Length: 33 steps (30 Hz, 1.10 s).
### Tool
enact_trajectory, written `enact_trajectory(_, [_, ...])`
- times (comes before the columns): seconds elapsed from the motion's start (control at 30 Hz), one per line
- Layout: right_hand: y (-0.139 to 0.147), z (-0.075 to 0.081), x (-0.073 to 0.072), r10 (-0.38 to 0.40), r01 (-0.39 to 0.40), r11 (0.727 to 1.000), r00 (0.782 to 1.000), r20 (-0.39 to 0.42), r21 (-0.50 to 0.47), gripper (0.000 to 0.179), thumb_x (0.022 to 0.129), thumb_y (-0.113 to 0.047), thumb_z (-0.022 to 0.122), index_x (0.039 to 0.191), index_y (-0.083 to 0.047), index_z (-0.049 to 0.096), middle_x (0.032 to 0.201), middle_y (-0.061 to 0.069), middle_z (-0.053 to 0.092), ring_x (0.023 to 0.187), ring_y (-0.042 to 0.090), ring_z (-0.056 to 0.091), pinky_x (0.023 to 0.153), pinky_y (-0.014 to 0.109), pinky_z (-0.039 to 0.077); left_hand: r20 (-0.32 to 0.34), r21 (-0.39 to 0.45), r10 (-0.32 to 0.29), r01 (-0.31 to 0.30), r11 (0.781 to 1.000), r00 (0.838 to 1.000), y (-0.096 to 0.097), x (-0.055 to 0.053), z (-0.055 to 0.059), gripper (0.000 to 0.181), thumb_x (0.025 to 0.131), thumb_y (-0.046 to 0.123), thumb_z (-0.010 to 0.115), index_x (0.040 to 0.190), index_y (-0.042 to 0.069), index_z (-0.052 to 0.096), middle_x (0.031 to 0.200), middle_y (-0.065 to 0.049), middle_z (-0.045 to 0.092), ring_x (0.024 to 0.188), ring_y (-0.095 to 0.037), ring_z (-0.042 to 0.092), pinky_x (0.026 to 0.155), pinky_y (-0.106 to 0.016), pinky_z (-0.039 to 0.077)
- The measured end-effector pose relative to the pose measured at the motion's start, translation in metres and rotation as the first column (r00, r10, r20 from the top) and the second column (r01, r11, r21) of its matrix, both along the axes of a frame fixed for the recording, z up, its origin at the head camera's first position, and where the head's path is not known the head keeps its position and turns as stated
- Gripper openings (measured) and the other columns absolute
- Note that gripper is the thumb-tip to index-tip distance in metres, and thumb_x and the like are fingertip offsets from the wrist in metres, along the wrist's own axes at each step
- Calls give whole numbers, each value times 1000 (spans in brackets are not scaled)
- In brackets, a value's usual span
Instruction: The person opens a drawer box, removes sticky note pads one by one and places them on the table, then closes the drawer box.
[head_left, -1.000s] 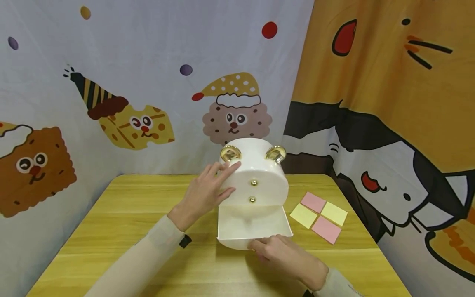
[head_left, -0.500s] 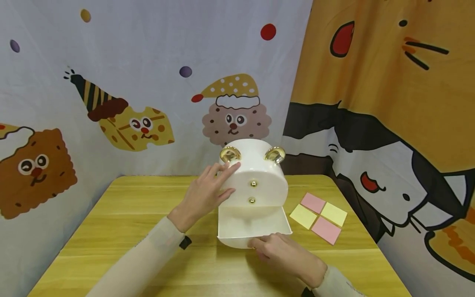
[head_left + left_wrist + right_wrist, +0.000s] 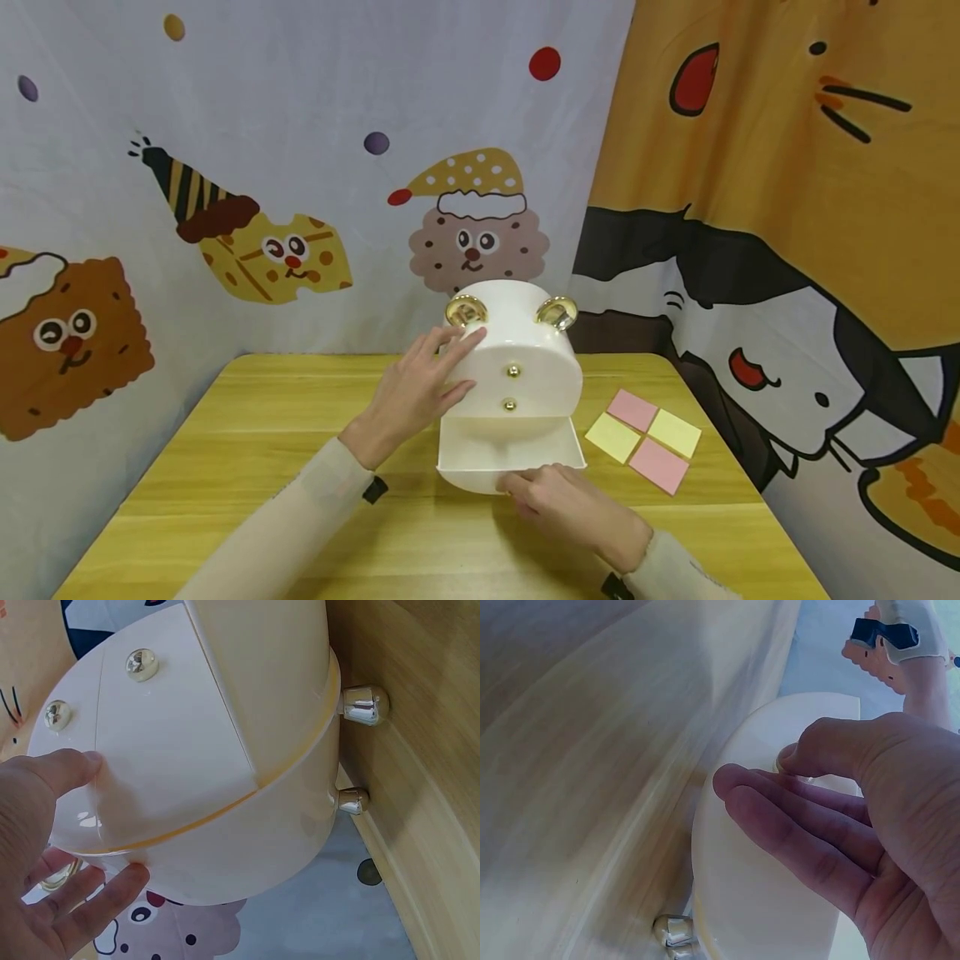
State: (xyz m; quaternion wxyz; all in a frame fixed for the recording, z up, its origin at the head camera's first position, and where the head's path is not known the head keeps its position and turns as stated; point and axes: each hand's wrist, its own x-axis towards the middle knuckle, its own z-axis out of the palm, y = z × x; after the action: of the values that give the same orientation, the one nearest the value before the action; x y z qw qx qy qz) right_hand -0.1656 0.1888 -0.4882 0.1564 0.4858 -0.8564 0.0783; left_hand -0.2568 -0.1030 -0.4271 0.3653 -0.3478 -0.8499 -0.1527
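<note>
A white rounded storage box [image 3: 513,300] with gold ears stands on the table. Two gold knobs show on its front, and its lowest drawer [image 3: 510,446] is pulled out; the drawer looks bare inside. My left hand [image 3: 412,392] rests on the box's left side with fingers extended; in the left wrist view the thumb touches the front panel [image 3: 161,750] and the fingertips touch the curved side. At the drawer's front, my right hand [image 3: 570,512] pinches its gold knob [image 3: 786,756] between thumb and index finger; the knob is mostly hidden by the fingers.
Pink and yellow sticky notes [image 3: 660,464] lie on the wooden table [image 3: 300,400] to the right of the box. A patterned cloth [image 3: 300,167] hangs behind the table. Gold feet [image 3: 366,705] support the box.
The drawer has slid a little way in toward the box, and my right hand has moved with it. My left hand stays in place on the box.
</note>
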Motion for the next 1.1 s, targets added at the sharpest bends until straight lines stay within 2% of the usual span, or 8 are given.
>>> enact_trajectory(0.2, [-1, 1, -4, -19, 19, 1000, 1000, 9, -10, 32, 91, 3, 86, 115, -18, 81, 89, -12, 78, 62, -4, 52, 54, 12, 42, 4, 4, -2, 2, 1000, 1000, 0, 2, 1, 84, 101, 31, 96, 175, 25, 55, 154, -14, 66, 114, -31, 75, 52, -25, 55])
enact_trajectory(0.47, [-2, -2, -11, -37, 37, 999, 999, -4, -22, 33, 90, 1, 87, 115, -19, 81, 90, -11, 81, 62, 0, 58, 53, 15, 44, 19, 0, 3, -3, 1000, 1000, 0, 2, 2, 83, 102, 33, 95, 175, 26, 54, 154, -14, 66, 115, -30, 75, 52, -26, 56])
enact_trajectory(0.8, [-2, -4, -22, -45, 46, 999, 998, 35, -6, 35, 90, 3, 86, 119, -17, 82, 88, -11, 79, 62, -6, 43, 54, 10, 36, 16, -5, 10, -10, 1000, 1000, 0, 3, 2, 82, 103, 33, 94, 175, 25, 55, 154, -15, 66, 116, -30, 75, 52, -25, 55])
enact_trajectory(1.1, [-3, -5, -29, -65, 66, 998, 995, 71, -13, 33, 92, 3, 85, 118, -16, 83, 90, -10, 80, 63, -5, 45, 56, 10, 38, 16, -7, 10, -10, 1000, 1000, 0, 3, 2, 81, 103, 32, 94, 174, 24, 55, 155, -15, 66, 118, -31, 75, 54, -30, 60])
